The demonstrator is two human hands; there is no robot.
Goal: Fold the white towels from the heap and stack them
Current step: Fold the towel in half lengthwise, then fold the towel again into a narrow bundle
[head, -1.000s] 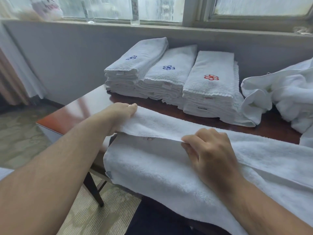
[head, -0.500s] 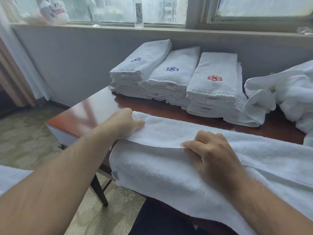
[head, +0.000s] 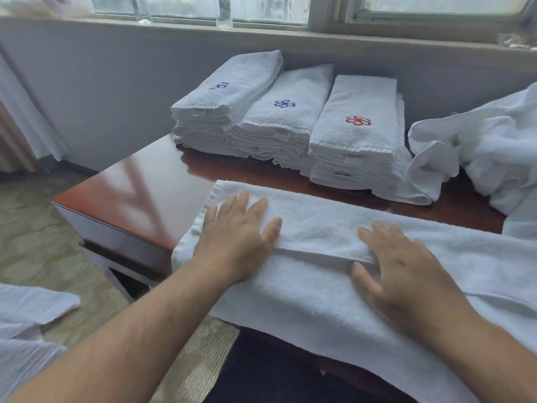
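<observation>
1. Head view: a long white terry towel [head: 316, 228], folded lengthwise, lies along the near edge of the glossy reddish-brown wooden desk [head: 151, 193]. Its lower layer hangs over that edge, and its right end runs out of the picture.
2. The left hand [head: 238, 237] lies flat on the towel's left end, fingers straight and spread, gripping nothing.
3. The right hand [head: 406, 274], slightly blurred, presses palm-down across the folded edge near the towel's middle. Its fingers are extended and it also holds nothing.
4. Three piles of folded white towels stand side by side along the desk's far edge, touching one another:
   - the left stack with a dark blue emblem [head: 229, 94]
   - the middle stack with a blue flower [head: 290, 117]
   - the right stack with a red flower [head: 360, 112]
5. A rumpled heap of unfolded white towels [head: 488, 146] sits at the far right corner, just beside the right stack.
6. A pale patterned carpet [head: 37, 228] covers the floor left of the desk.
</observation>
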